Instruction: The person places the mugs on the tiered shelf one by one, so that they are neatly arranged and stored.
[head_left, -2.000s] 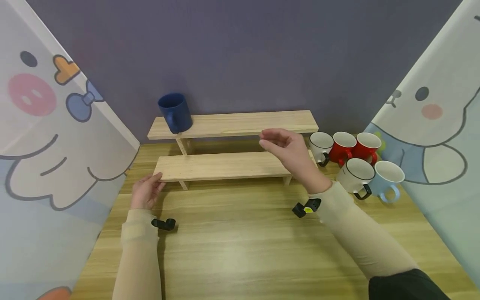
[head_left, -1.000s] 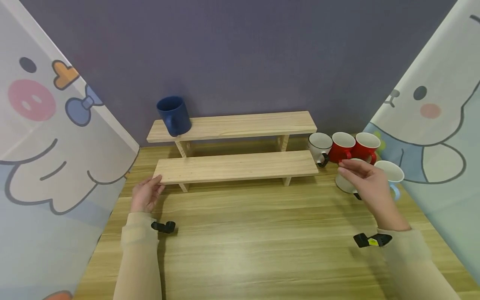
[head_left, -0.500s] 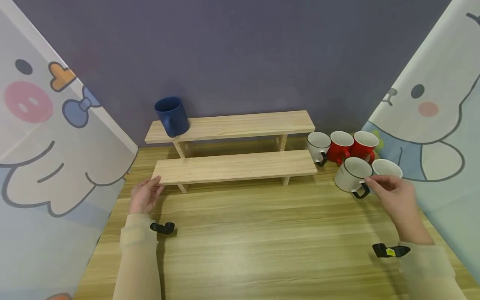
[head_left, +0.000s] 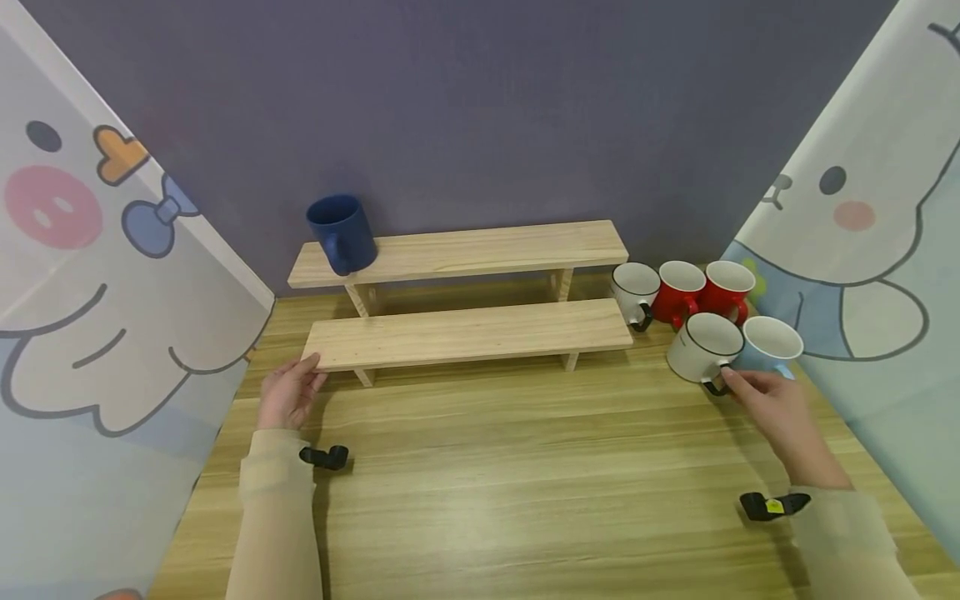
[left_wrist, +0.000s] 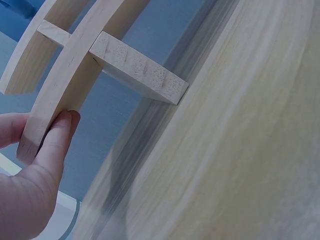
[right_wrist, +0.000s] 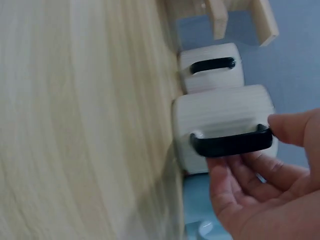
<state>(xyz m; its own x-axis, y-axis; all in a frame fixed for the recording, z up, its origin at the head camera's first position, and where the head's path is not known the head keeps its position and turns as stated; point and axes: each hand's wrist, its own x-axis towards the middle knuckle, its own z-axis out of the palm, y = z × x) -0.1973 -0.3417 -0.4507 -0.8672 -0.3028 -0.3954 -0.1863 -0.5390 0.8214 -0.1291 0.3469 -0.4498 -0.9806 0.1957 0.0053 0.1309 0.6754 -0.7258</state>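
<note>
In the head view, my left hand grips the front left corner of the two-tier wooden shelf's lower board. The left wrist view has thumb and fingers on opposite faces of that board. At the right, my right hand is at the black handle of a white mug standing on the table. Seen from the right wrist, the thumb lies at one end of the black handle and the fingers curl around its other side. A light blue mug stands beside it, partly behind this hand.
A dark blue mug sits on the left end of the upper board. Behind the gripped mug stand another white mug and two red mugs, a left one and a right one. Printed panels flank the table.
My right hand has moved from over the shelf rightward to the mugs, then slightly left onto the white mug's handle. My left hand keeps holding the lower board.
</note>
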